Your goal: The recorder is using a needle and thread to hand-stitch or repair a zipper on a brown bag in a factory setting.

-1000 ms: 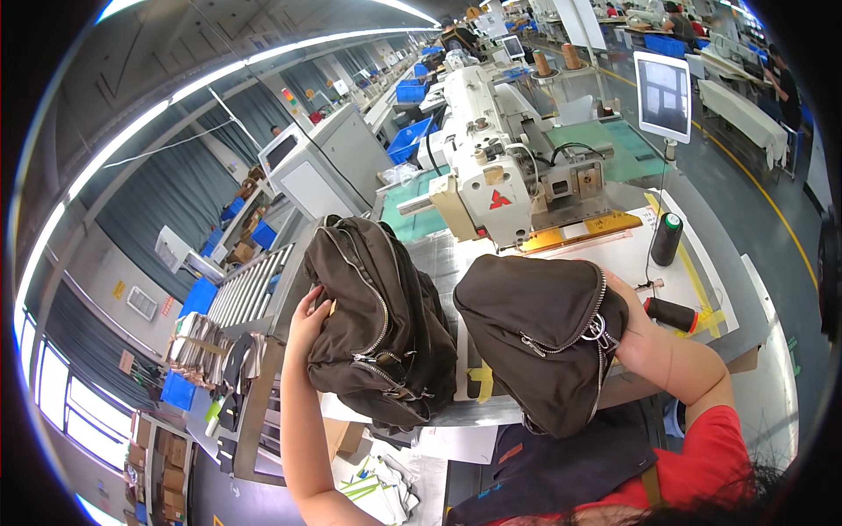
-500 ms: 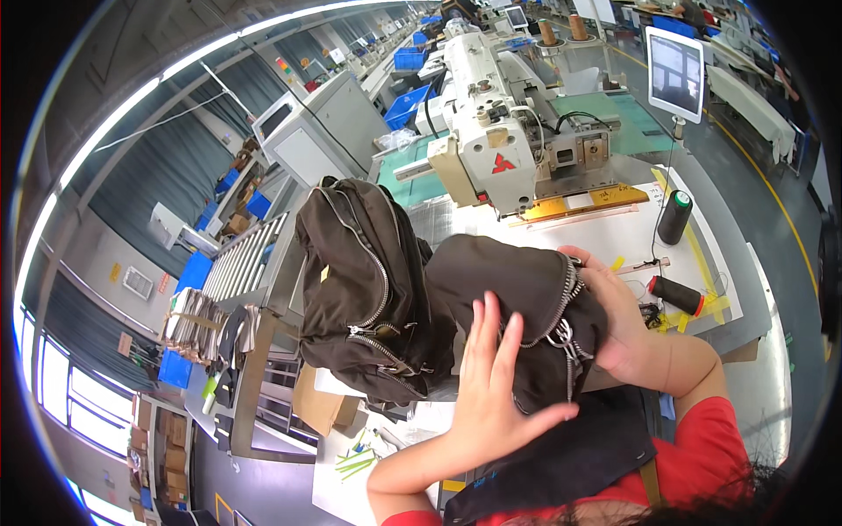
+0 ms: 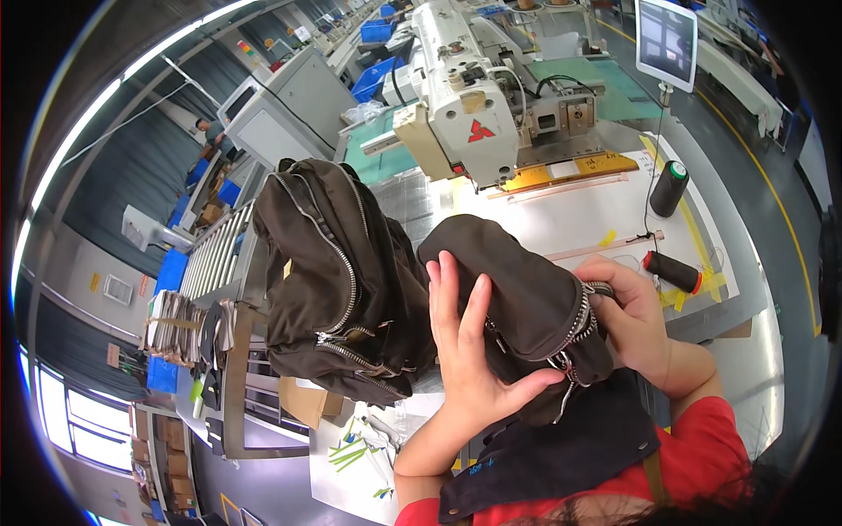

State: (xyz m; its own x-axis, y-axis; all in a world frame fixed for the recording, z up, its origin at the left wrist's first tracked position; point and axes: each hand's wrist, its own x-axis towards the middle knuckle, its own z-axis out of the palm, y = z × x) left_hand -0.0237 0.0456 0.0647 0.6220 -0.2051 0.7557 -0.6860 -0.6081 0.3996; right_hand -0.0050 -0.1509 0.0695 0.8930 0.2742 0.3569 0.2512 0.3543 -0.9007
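A small dark brown zippered bag, rounded and puffed out, is up in front of me, tilted. My right hand grips its right end, thumb and fingers closed at the edge of the metal zipper. Against its left and lower side lies my left hand, fingers stretched and thumb spread wide. Metal zipper pulls dangle near the left thumb. Just left of it stands a larger backpack of the same dark cloth, with silver zippers; whether the two are joined is hidden.
Beyond the bags is a white industrial sewing machine with a yellow-edged plate. Black thread cones and a screen are on the right. Green strips lie on the lower table beside a cardboard box. A roller rack stands left.
My view has shifted, and the backpack sits further left in it. The small bag has turned and tipped; my right hand has closed on its zipper edge, while my left stays flat against it.
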